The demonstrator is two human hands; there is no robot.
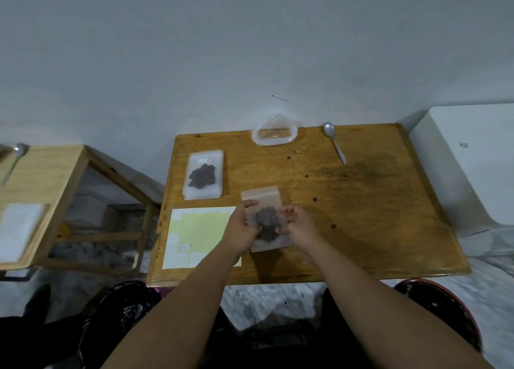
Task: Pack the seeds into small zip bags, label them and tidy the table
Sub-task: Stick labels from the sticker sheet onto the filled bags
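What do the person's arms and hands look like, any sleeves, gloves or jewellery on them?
Both are bare: no sleeve shows on the left forearm or the right forearm as far as the picture's edge. The left hand and right hand wear no gloves. No watch or bracelet shows at either wrist; rings are too blurred to tell.

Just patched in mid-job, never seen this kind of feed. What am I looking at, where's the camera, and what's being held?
No machine here: a person works with bare hands, and the one picture comes from a camera on their head, looking down. The left hand and right hand hold a zip bag of dark seeds by its sides. On the wooden table lie a label sheet, a stack of bags topped by a filled one, a crumpled plastic bag and a spoon.
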